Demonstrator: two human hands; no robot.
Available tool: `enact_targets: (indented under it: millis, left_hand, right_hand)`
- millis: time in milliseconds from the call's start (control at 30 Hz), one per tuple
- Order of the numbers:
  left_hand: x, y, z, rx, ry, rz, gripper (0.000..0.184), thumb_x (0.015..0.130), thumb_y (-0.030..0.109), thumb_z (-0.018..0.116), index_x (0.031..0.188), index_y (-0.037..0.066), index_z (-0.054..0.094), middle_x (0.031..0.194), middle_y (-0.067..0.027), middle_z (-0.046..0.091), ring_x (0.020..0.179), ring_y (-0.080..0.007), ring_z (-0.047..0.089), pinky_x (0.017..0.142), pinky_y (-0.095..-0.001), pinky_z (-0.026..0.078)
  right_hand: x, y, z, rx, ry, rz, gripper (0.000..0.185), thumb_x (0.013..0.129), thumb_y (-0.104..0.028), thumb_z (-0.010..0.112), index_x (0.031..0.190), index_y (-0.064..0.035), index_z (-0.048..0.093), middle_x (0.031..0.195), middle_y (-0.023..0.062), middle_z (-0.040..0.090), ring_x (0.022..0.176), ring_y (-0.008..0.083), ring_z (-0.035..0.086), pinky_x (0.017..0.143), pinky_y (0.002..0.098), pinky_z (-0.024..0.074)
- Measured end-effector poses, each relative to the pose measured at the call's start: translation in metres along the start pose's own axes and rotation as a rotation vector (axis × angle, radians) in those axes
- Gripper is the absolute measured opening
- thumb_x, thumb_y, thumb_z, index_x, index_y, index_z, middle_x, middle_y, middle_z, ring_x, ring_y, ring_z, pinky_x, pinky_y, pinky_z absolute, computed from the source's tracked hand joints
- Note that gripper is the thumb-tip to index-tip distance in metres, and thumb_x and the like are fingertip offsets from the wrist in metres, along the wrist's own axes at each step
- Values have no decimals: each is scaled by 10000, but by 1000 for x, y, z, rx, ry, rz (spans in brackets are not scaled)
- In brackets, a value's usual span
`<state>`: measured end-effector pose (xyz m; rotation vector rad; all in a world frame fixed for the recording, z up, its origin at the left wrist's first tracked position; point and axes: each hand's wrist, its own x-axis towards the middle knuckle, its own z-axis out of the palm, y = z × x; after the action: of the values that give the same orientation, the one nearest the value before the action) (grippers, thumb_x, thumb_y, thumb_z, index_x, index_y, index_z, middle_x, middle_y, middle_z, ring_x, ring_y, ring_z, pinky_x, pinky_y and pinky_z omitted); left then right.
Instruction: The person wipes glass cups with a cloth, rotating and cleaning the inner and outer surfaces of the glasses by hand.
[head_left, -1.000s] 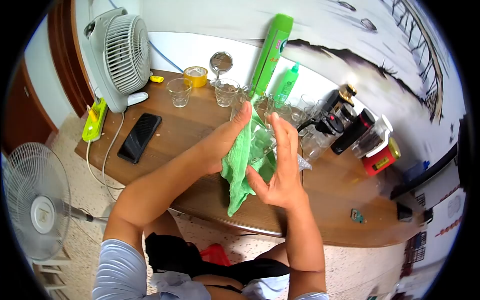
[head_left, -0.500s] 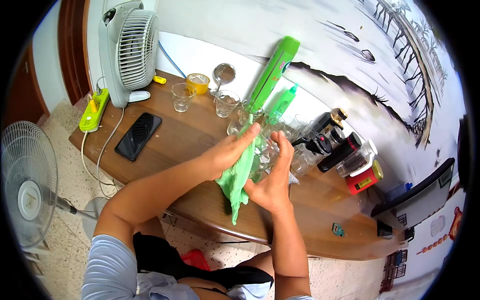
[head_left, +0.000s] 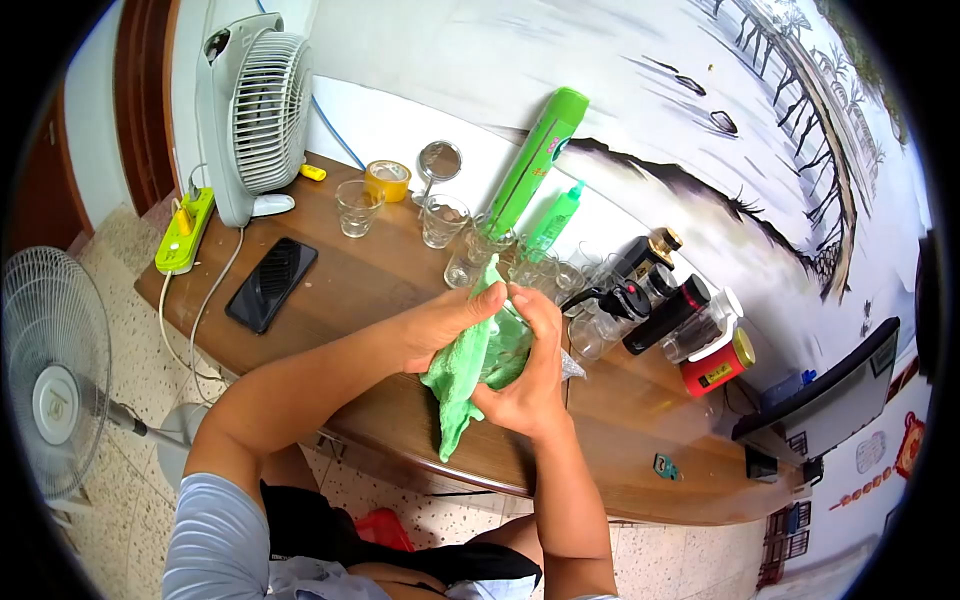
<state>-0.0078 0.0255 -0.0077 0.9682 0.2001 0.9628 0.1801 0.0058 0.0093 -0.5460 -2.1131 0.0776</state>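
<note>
A green cloth (head_left: 458, 375) hangs from my left hand (head_left: 447, 322), whose fingers are mostly hidden behind it. Between my two hands is a clear glass (head_left: 508, 345), with the cloth against its left side. My right hand (head_left: 532, 365) curves round the right side of the glass, thumb low and fingers at the top. Both hands are above the brown table, in front of several clear glasses (head_left: 443, 220). A tall green can (head_left: 537, 160) and a green bottle (head_left: 553, 220) stand behind these glasses.
On the table's left are a phone (head_left: 271, 284), a box fan (head_left: 262, 115), a power strip (head_left: 185, 232) and yellow tape (head_left: 388, 180). A round mirror (head_left: 439, 161) stands at the back. Rightward are a black-handled pot (head_left: 605, 318), dark bottles and a red can (head_left: 717, 364).
My right hand's fingers have closed in from spread apart and now lie round the glass. Both hands and the cloth sit slightly lower and further left in view.
</note>
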Motion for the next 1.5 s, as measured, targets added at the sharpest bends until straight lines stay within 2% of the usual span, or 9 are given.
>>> enact_targets:
  millis: [167, 467, 667, 767, 933, 1033, 1167, 1400, 1500]
  left_hand:
    - [-2, 1, -2, -77, -97, -66, 819, 961, 679, 630, 1485, 66, 484, 1383, -116, 631, 1268, -196, 646, 1083, -414, 571]
    - [5, -3, -11, 709, 268, 108, 732, 1024, 660, 611, 1385, 27, 551, 1219, -133, 698, 1085, -207, 688, 877, -364, 547]
    - [-2, -12, 8, 1039, 353, 263, 770, 980, 570, 736, 1435, 3, 483, 1263, -106, 666, 1185, -182, 637, 1014, -355, 519]
    - [3, -15, -5, 709, 301, 252, 773, 953, 512, 797, 1448, 14, 476, 1350, -102, 630, 1237, -192, 630, 1035, -346, 513]
    - [4, 2, 8, 7, 133, 100, 736, 1039, 665, 549, 1398, 23, 568, 1320, -108, 659, 1203, -177, 654, 1029, -375, 561]
    - [5, 6, 11, -77, 90, 69, 808, 1021, 737, 484, 1395, 25, 568, 1327, -127, 660, 1195, -193, 669, 1053, -392, 566]
    - [8, 1, 4, 30, 157, 26, 922, 1038, 778, 350, 1444, -25, 552, 1363, -167, 663, 1235, -237, 669, 1095, -421, 539]
    - [5, -24, -9, 716, 236, 269, 772, 1031, 486, 700, 1557, 24, 376, 1462, -86, 552, 1366, -169, 505, 1171, -361, 413]
    - [4, -20, -2, 604, 230, 302, 803, 1019, 580, 664, 1540, 25, 410, 1445, -99, 575, 1337, -183, 552, 1154, -373, 449]
  right_hand:
    - [3, -3, -3, 27, 3, -40, 1025, 617, -135, 925, 1502, -89, 411, 1450, 283, 509, 1316, 469, 534, 1125, 546, 445]
    - [-1, 7, 1, -141, 35, 49, 1080, 620, -211, 987, 1511, -60, 395, 1442, 228, 499, 1330, 415, 514, 1120, 515, 449]
    - [-4, 0, 5, -129, -67, 109, 1135, 635, -97, 944, 1583, -101, 320, 1455, 295, 406, 1328, 493, 472, 1085, 552, 472]
    - [-5, 1, 8, -85, -31, 10, 1196, 635, -65, 925, 1635, -118, 272, 1474, 301, 394, 1338, 504, 467, 1087, 571, 478]
    - [0, -6, 10, -33, 94, -2, 1247, 629, -74, 910, 1651, -49, 196, 1509, 302, 384, 1365, 490, 452, 1152, 576, 409]
    - [-3, -3, 12, -25, 104, 68, 1266, 626, -99, 913, 1647, 19, 174, 1501, 304, 404, 1364, 478, 450, 1170, 555, 379]
    - [-7, 1, 9, -6, 97, 128, 1259, 630, -91, 910, 1650, 26, 181, 1500, 301, 421, 1337, 464, 467, 1155, 547, 389]
    - [-1, -7, 6, -240, 22, 88, 1255, 632, 4, 863, 1684, -31, 180, 1446, 290, 442, 1281, 475, 487, 1112, 564, 405]
    - [-2, -5, 7, -194, 37, 56, 1326, 632, -19, 895, 1701, -60, 112, 1443, 297, 428, 1301, 490, 476, 1128, 567, 403]
